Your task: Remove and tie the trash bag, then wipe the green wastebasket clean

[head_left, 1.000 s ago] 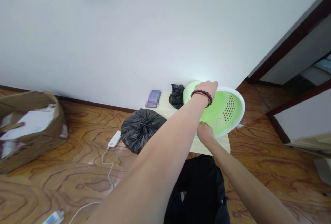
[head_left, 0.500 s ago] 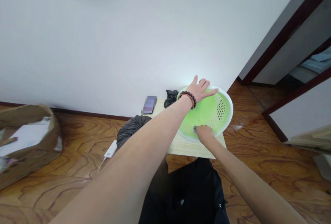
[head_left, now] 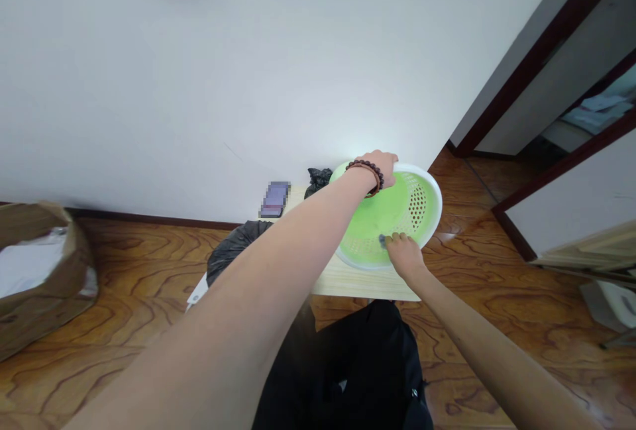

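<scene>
A green and white plastic basket (head_left: 382,211) with holes in its sides sits on a small pale wooden table (head_left: 365,283). My left hand (head_left: 382,163), with brown beads at the wrist, is closed over the basket's far rim; its fingertips are partly hidden. Inside the near side of the basket, my right hand (head_left: 405,254) is closed on a small grey thing (head_left: 382,241), perhaps a cloth, held against the perforated wall. Most of the grey thing is covered by the fingers.
A black plastic bag (head_left: 318,180) lies by the basket, and a phone (head_left: 275,199) is left of it. Nearer stands a larger dark bag (head_left: 233,248) beside a white power strip (head_left: 199,289). A cardboard box (head_left: 74,251) holds papers. Behind the table rises a white wall (head_left: 278,72).
My left hand has gone from spread fingers over the basket to a closed grip on its far rim. The right hand has slid slightly right along the near side with the grey thing.
</scene>
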`<state>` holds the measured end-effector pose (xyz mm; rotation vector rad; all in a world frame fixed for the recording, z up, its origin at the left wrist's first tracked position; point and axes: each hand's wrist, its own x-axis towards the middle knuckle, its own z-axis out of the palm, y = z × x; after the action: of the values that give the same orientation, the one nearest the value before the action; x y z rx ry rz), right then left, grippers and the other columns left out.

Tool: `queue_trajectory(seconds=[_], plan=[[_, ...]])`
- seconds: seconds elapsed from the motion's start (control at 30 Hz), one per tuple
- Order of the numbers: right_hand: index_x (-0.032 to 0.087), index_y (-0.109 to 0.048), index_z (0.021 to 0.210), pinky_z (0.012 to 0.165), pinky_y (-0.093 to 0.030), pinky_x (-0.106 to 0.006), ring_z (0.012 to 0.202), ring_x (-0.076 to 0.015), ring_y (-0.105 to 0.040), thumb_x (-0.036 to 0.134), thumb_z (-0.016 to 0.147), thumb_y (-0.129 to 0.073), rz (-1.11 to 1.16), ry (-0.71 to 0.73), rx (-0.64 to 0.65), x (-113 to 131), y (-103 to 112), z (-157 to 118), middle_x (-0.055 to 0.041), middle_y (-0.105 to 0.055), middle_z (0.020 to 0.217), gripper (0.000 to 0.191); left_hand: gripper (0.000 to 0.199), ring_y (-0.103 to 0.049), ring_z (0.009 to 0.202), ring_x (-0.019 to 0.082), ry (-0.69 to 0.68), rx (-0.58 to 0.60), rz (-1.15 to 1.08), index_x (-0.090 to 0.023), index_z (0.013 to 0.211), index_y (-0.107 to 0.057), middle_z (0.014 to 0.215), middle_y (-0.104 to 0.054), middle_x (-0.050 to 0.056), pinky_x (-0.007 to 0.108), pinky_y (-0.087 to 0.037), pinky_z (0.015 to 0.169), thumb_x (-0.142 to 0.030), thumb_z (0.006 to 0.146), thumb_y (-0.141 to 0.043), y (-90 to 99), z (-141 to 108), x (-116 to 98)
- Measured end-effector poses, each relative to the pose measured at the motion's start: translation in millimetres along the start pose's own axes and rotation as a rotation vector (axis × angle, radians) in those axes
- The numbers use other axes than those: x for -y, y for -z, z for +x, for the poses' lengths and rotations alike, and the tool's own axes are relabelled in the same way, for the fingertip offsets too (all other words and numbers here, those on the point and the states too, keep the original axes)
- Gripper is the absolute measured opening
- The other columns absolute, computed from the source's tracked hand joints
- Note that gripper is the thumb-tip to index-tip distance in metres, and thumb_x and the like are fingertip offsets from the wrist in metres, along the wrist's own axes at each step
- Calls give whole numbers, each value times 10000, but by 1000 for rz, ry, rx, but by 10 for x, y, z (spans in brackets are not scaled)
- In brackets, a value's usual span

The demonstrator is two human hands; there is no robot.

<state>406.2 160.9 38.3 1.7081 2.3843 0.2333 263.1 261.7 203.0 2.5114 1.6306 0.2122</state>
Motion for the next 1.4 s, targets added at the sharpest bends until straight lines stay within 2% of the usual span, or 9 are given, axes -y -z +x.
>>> queue_trajectory(seconds=[0.2,0.57,0.7,0.83,0.93,1.03,1.2,1.3,1.4], plan=[[138,-573,1020,729,-405,-275,937,-210,-529,71,872,-351,60,-81,-15,32,-45,102,-133,-584,971,275,396,-603,900,255,68,2,-16,-236,1070,-623,1027,-618,103,346,-482,751,-296,691,-526,27,16,103],[125,-563,1009,755,-386,-275,939,-205,-535,77,857,-374,155,-178,-42,26,-191,225,-124,-587,967,247,491,-562,1015,240,89,74,-109,-224,1170,-581,1118,-602,89,320,-442,864,-326,692,-530,-15,56,51],[125,-559,1003,697,-385,-243,840,-175,-573,105,837,-416,472,-313,3,331,-253,290,-108,-609,951,220,480,-567,999,253,60,48,-135,-229,1158,-591,1134,-593,95,342,-446,847,-318,689,-534,-57,63,42],[143,-579,979,714,-376,-240,853,-178,-576,188,855,-436,695,-196,-44,786,-168,413,-98,-628,975,195,457,-564,1001,246,70,45,-144,-258,1154,-590,1136,-590,75,341,-447,839,-315,705,-531,-47,40,40],[150,-588,1001,742,-372,-246,893,-184,-567,197,856,-442,671,-109,-60,932,-79,482,-91,-632,1006,211,465,-563,1002,247,77,44,-149,-254,1166,-583,1133,-586,86,344,-446,839,-303,705,-548,-24,20,43],[170,-591,1015,769,-372,-251,917,-181,-552,157,860,-426,527,33,-34,803,-44,459,-79,-630,1004,226,456,-569,988,256,77,35,-151,-236,1155,-593,1131,-584,101,359,-453,827,-292,705,-552,-19,13,42],[147,-615,959,837,-351,-312,973,-228,-511,116,869,-396,225,169,-4,192,-109,284,-128,-616,942,238,474,-546,1033,255,84,30,-173,-239,1178,-582,1153,-579,86,349,-436,859,-302,708,-560,-42,30,39],[134,-592,998,831,-354,-318,986,-233,-507,93,859,-390,84,35,-32,-16,-182,236,-139,-599,962,248,493,-533,1052,248,95,31,-193,-247,1194,-573,1155,-580,79,335,-424,870,-324,707,-568,-64,47,15],[133,-585,1007,774,-372,-280,947,-213,-537,79,849,-392,182,-159,9,157,-224,282,-125,-609,962,256,490,-537,1047,254,64,24,-204,-249,1188,-576,1167,-572,80,348,-426,863,-345,707,-564,-92,62,-36]])
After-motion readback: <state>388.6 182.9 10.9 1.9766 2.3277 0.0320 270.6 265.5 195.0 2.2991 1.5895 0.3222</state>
